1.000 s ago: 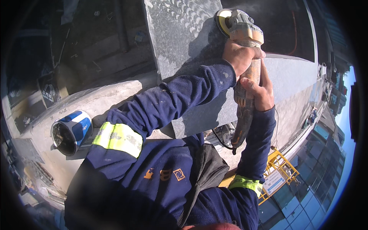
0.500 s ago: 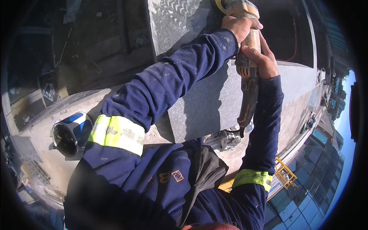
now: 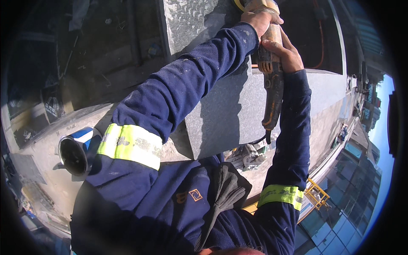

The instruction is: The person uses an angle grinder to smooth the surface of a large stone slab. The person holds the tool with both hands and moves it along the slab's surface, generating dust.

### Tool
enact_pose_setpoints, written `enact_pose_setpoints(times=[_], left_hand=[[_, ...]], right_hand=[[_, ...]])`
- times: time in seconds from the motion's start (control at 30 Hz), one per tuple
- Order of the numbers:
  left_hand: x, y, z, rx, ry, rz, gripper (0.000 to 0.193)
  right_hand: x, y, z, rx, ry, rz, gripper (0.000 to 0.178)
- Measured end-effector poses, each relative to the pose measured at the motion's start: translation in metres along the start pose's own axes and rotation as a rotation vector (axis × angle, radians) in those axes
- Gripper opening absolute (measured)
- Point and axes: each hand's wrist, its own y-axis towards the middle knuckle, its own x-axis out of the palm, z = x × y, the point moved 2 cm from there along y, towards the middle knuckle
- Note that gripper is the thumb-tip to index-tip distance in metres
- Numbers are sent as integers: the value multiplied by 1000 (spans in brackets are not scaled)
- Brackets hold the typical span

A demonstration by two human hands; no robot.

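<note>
Grey panel (image 3: pixel 223 117) lies just left of the angle grinder (image 3: pixel 272 85) at far centre, where my left hand (image 3: pixel 260 21) and right hand (image 3: pixel 287 54) close firmly around its body, and I should guide the disc (image 3: pixel 239 5) steadily, its cord (image 3: pixel 260 140) staying near and clear.

- Counted two bare hands: one left hand (image 3: pixel 259 21), one right hand (image 3: pixel 290 55).
- Counted one grinder (image 3: pixel 272 80), gripped by both.
- Logged two navy sleeves (image 3: pixel 178 91), one behind each hand.
- Logged two reflective bands (image 3: pixel 129 146), one per sleeve.
- Noted one blue-and-white can (image 3: pixel 85 142), well left of and below the hands.
- Noted one orange line (image 3: pixel 321 42), right of the hands.
- Noted one yellow frame (image 3: pixel 313 190), below the right hand.
</note>
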Motion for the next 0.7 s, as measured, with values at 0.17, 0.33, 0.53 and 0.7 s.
enact_pose_setpoints(times=[0.17,0.33,0.53,0.7], left_hand=[[10,-44,-12,-31,79,122,54],[10,-82,-16,-64,88,70,52],[8,-107,-23,-114,62,32,45],[8,-121,-35,-135,73,58,43]], right_hand=[[-8,-35,11,90,104,-52,91],[-8,-59,28,106,148,-36,97],[-6,-81,37,116,136,-20,98],[-4,-101,38,119,152,7,98]])
